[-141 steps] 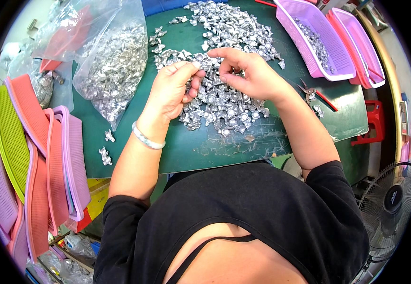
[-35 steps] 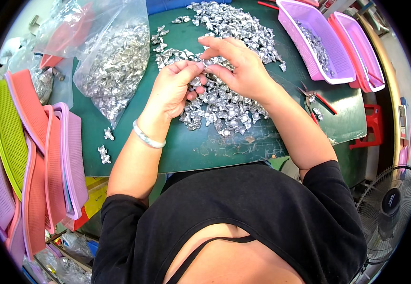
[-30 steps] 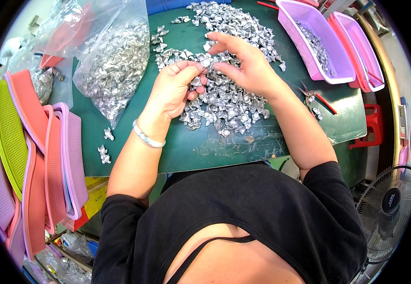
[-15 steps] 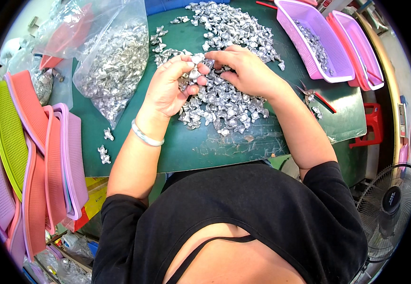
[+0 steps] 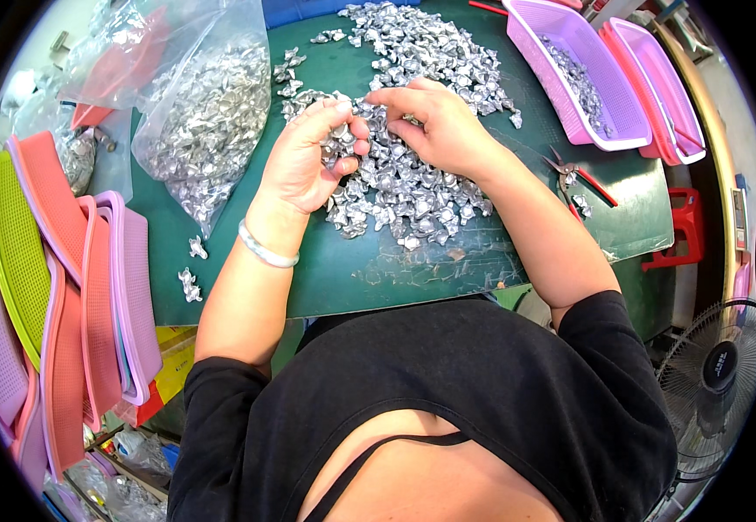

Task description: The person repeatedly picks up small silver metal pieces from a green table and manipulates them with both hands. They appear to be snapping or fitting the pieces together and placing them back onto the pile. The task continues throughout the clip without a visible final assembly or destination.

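A heap of small silvery metal castings lies on the green table under both hands. My left hand, palm turned up over the heap's left side, has its fingers curled around a few castings; exactly how many cannot be made out. My right hand hovers over the heap just right of it. Its index finger points toward the left fingertips, and the thumb stands apart from it; no casting shows clearly between them. Farther back, the heap continues as a wide spread of castings.
A clear plastic bag full of castings stands at left. Purple basket at far right holds more castings. Pliers with red handles lie right of the heap. Stacked baskets line the left edge; a fan stands right.
My right hand has drawn slightly left and back, its fingertips now apart from the castings in my left hand. My left hand has shifted a little to the left.
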{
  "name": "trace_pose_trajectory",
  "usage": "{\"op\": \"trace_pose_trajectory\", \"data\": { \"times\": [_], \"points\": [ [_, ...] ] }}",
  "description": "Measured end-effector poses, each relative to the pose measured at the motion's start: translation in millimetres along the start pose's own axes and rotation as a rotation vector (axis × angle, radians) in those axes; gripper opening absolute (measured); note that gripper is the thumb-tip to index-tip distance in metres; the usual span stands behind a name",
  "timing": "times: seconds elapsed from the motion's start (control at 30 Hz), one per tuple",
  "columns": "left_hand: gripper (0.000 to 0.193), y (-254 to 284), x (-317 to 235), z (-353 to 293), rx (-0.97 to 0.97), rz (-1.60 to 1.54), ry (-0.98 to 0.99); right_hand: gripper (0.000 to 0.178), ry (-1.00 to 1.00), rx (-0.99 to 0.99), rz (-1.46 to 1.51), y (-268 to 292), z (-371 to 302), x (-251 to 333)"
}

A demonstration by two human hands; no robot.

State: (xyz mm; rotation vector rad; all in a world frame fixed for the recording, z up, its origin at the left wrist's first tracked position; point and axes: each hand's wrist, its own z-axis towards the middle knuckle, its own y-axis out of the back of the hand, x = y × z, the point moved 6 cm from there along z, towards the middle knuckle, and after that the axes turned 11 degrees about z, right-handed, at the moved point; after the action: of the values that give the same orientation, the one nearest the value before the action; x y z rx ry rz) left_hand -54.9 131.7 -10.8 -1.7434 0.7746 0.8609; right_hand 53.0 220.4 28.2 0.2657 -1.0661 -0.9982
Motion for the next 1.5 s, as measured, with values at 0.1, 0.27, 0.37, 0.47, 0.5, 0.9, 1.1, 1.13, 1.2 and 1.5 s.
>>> {"op": "trace_pose_trajectory", "data": {
  "times": [0.1,0.27,0.37,0.47,0.5,0.9,1.1,1.13,1.2,1.5],
  "points": [
    [0.012,0,0,-2,-0.063,0.218,-0.001,0.034,0.022,-0.079,0.050,8,3,10],
    [0.011,-12,-1,-11,-0.120,0.410,0.082,0.034,0.059,-0.146,0.117,15,3,27],
    [0.011,-11,1,-10,-0.102,0.389,0.086,0.033,0.026,-0.178,0.266,14,1,22],
    [0.012,-7,2,-7,-0.095,0.324,0.093,0.036,-0.060,-0.148,0.292,16,0,10],
    [0.013,-6,2,-7,-0.088,0.314,0.095,0.037,-0.050,-0.045,0.222,13,-1,9],
    [0.018,-7,1,-9,-0.102,0.259,0.105,0.036,-0.046,0.158,0.048,-5,-7,13],
    [0.015,-5,-1,-8,-0.112,0.171,0.072,0.036,-0.022,0.099,0.123,-3,-6,10],
    [0.015,-3,-1,-8,-0.130,0.127,0.058,0.036,-0.071,0.071,0.211,-1,-7,8],
    [0.016,-6,-4,-7,-0.069,0.042,0.039,0.037,-0.169,0.014,0.387,3,-8,3],
    [0.017,-7,2,-6,-0.012,0.222,0.070,0.035,-0.220,-0.141,0.683,8,-7,0]
  ]
}}
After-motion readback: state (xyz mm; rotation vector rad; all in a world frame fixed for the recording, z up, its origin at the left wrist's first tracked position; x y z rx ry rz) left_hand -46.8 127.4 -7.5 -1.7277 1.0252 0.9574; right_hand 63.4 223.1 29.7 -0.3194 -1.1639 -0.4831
